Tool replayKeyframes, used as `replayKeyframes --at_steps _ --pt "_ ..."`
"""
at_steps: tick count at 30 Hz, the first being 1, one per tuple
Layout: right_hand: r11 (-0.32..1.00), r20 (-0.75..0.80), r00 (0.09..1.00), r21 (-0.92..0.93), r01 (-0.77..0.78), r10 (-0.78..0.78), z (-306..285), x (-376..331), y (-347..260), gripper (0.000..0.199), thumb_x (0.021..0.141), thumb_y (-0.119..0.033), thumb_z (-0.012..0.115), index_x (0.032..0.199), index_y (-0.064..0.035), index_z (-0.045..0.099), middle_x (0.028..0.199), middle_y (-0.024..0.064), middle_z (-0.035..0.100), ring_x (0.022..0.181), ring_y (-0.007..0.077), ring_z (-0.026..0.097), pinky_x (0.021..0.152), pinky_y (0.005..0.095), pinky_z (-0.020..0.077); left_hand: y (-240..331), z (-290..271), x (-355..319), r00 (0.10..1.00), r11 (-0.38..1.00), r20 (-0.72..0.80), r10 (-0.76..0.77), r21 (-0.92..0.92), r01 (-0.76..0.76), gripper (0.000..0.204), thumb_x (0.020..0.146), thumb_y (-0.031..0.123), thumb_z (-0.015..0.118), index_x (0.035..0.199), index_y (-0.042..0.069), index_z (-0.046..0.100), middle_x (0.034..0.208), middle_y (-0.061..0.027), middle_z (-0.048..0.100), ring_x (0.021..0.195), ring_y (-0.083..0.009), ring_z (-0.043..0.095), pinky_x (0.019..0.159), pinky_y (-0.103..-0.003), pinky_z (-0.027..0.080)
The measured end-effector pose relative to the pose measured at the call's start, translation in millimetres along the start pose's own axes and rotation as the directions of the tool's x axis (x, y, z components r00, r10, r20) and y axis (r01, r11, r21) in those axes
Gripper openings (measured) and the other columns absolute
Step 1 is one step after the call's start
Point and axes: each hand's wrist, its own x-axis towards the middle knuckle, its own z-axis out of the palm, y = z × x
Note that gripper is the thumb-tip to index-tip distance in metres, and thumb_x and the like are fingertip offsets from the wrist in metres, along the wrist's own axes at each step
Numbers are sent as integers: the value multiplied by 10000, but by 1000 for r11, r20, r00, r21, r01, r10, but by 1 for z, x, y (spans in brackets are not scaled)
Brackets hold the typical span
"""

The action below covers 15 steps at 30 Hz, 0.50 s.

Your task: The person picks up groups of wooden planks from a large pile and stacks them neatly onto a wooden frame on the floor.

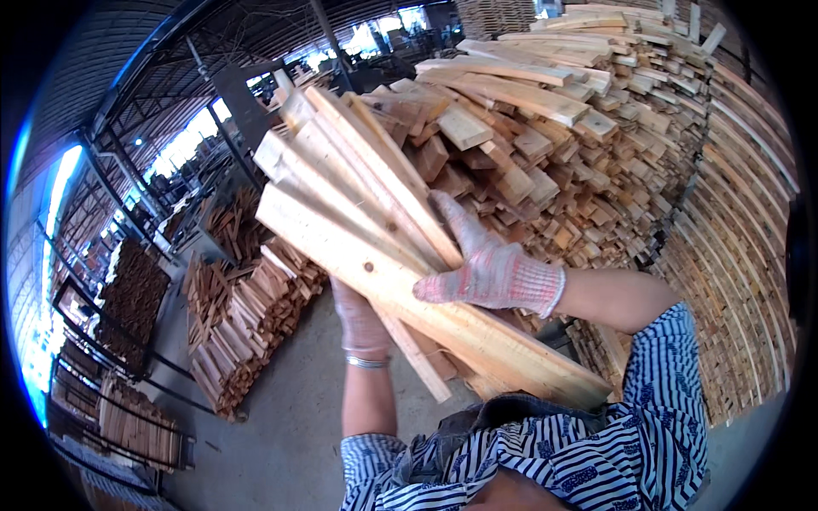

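A fanned bundle of pale wooden boards (332, 243) lies slantwise across my arms, its near end against my body. The front board has small dark knots. My right hand (498, 272), in a whitish-pink knit glove, grips the bundle from the right. Its thumb lies across the front board, and its other fingers reach over the boards behind. From below on the left, my gloved left hand (360, 319) supports the bundle; its fingers are hidden behind the wood. One narrow strip (417, 358) sticks out below the rest.
A tall heap of cut boards (528, 162) rises just beyond my right hand. Long stacked planks (733, 230) curve along the right. On the left stand a lower wood pile (247, 328), metal railings (128, 349) and another stack (136, 422). Concrete floor (281, 434) shows between them.
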Motion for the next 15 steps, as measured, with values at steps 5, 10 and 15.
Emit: replayKeyframes --at_steps 5,10,15 --pt "983 -29 985 54 173 -171 18 9 12 1399 646 -597 831 1557 86 19 1483 333 335 1403 428 361 1181 429 317 -6 -53 19 997 997 -52 -52 -68 49 953 901 704 561 1538 47 294 1483 -174 449 1313 -307 506 1080 -444 494" --pt "874 211 976 464 -148 53 -32 -27 23 1251 746 -441 845 1596 -12 34 1558 236 343 1383 294 440 1145 389 386 -4 34 -14 967 987 -235 -96 104 123 931 890 692 600 1511 48 340 1413 -191 499 1278 -298 529 1066 -450 501" --pt "594 171 983 798 -102 -62 -12 -57 99 1258 745 -528 820 1613 -48 47 1602 181 303 1430 260 394 1149 380 379 -11 70 -48 926 983 -356 -127 79 165 767 961 571 602 1502 62 409 1448 -157 491 1294 -268 510 1083 -408 453"
